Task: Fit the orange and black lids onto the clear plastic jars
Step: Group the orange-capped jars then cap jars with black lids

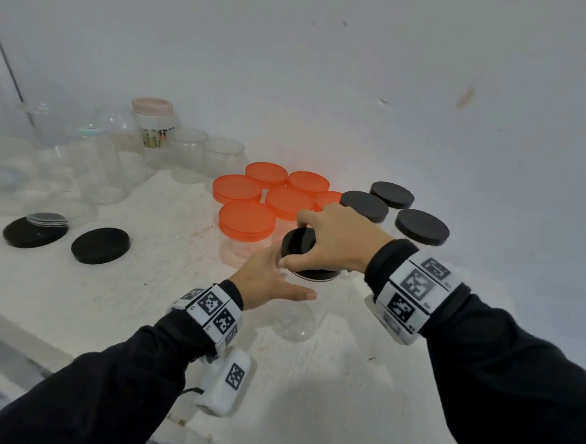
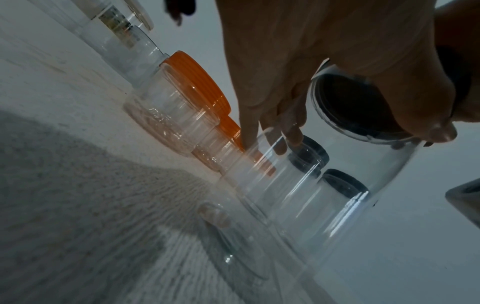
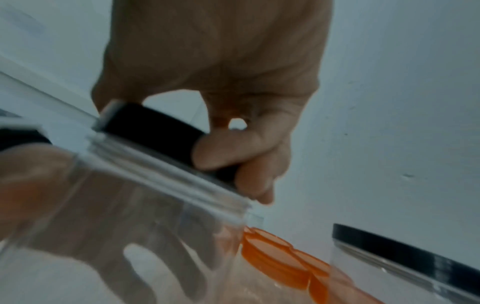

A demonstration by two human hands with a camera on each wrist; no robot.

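Note:
At the middle of the white table my left hand grips a clear plastic jar around its side, thumb lying across the front. My right hand comes from above, its fingers curled round a black lid that sits on the jar's mouth. In the right wrist view the black lid rests on the threaded neck of the jar, with the threads still showing below it. The left wrist view shows the lid from below, through the clear wall.
Several orange-lidded jars stand just behind my hands, and black-lidded jars to the right. Two loose black lids lie at the left. Open clear jars crowd the back left corner. The table edge runs along the lower left.

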